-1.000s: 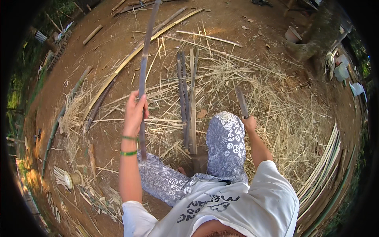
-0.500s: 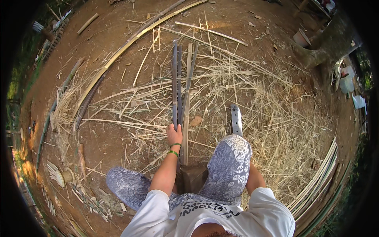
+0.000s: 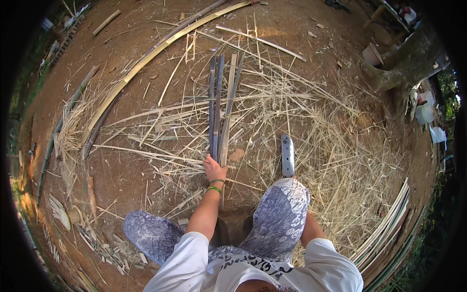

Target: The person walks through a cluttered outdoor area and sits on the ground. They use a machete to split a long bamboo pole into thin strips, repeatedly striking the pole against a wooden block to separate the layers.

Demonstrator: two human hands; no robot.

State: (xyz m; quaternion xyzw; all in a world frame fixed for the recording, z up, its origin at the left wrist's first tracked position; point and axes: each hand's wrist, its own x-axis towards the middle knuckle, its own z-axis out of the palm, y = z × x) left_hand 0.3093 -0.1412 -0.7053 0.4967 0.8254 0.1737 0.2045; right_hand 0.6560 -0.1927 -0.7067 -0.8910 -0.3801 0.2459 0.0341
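My left hand (image 3: pixel 214 168) is closed round the near end of dark split bamboo strips (image 3: pixel 212 117), which point away from me over the ground. Beside them lie a paler bamboo strip (image 3: pixel 230 87) and another dark one, the group fanning slightly at the far end. A broad grey metal blade with holes along it (image 3: pixel 287 155) sticks out beyond my right knee. My right forearm (image 3: pixel 313 228) runs down behind that knee, which hides my right hand and whatever it holds. Between my legs stands a dark brown block (image 3: pixel 231 226).
Pale shavings (image 3: pixel 350 151) cover the ground to the right. A long curved bamboo pole (image 3: pixel 131 73) arcs across the far left. At the right edge lies a bundle of thin strips (image 3: pixel 384 231); a spool-like object (image 3: pixel 75 215) sits at the left. A bucket (image 3: pixel 372 54) stands far right.
My left hand has shifted slightly nearer on the bamboo strips, and the strips' spread has changed. More of the metal blade shows beyond my right knee, which sits a little lower in view.
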